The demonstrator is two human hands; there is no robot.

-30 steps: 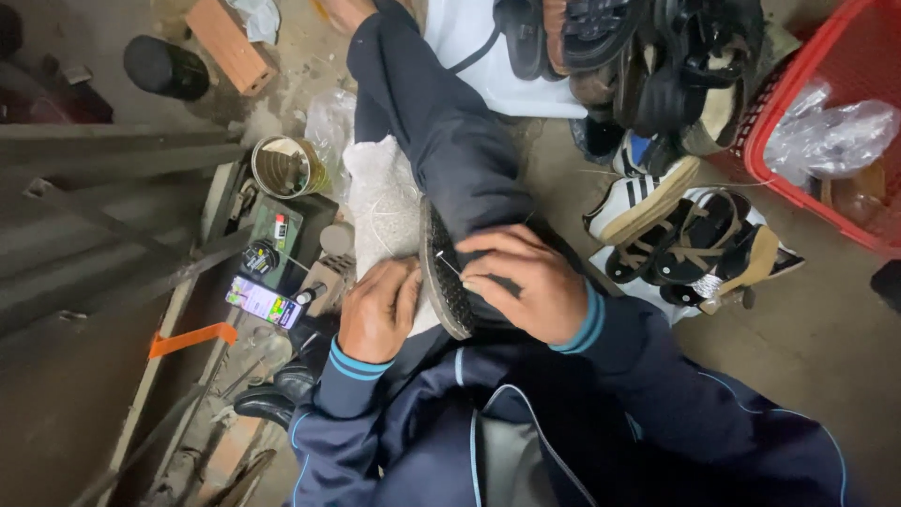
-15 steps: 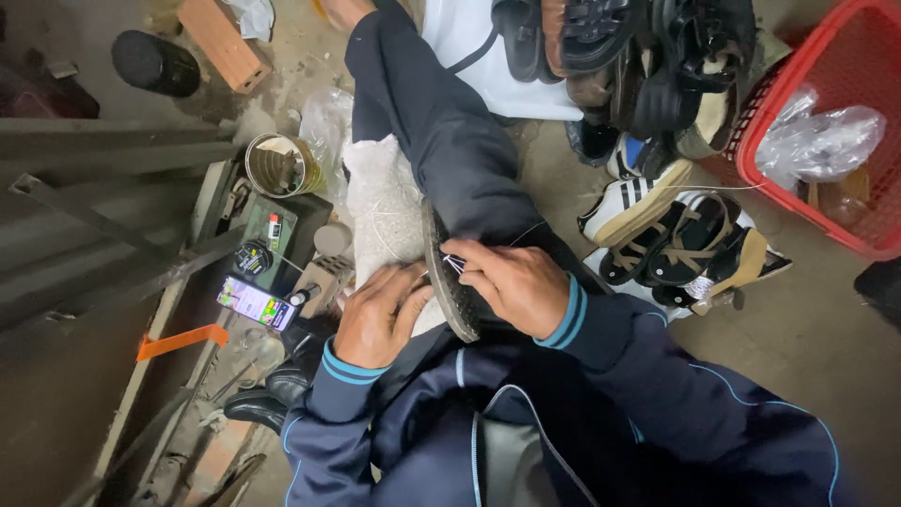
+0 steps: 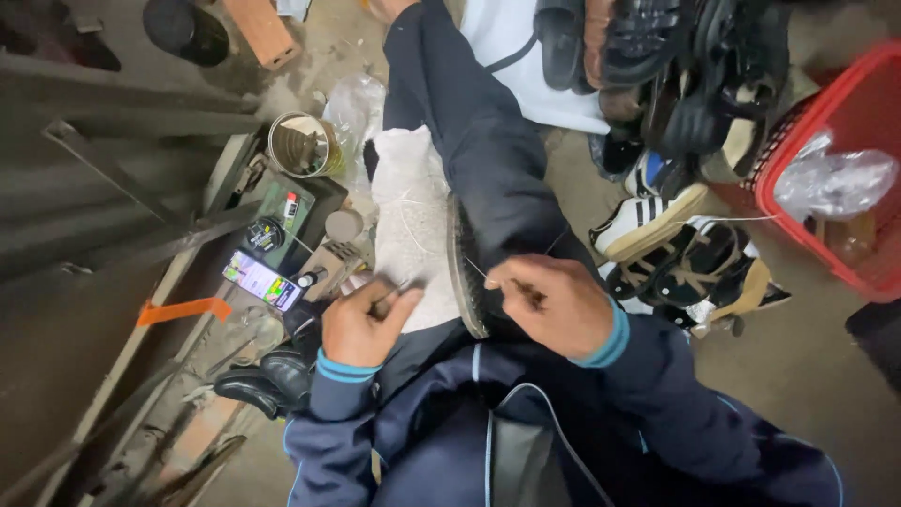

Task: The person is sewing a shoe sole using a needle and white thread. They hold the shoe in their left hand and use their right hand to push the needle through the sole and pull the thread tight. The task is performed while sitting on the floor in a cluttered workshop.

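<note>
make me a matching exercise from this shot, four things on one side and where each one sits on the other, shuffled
Things:
1. white shoe
2. red basket
3. phone with lit screen
4. tin can

Places:
A. far right edge of the view
B. on the person's lap, between the left hand and the right hand
C. upper left, above the green box
D. left of the left hand, on the cluttered ledge

Pairs: 1-B, 2-A, 3-D, 4-C

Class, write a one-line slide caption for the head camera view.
Two hands, left hand and right hand, stitch a white shoe on the lap, with thread between them.
</note>
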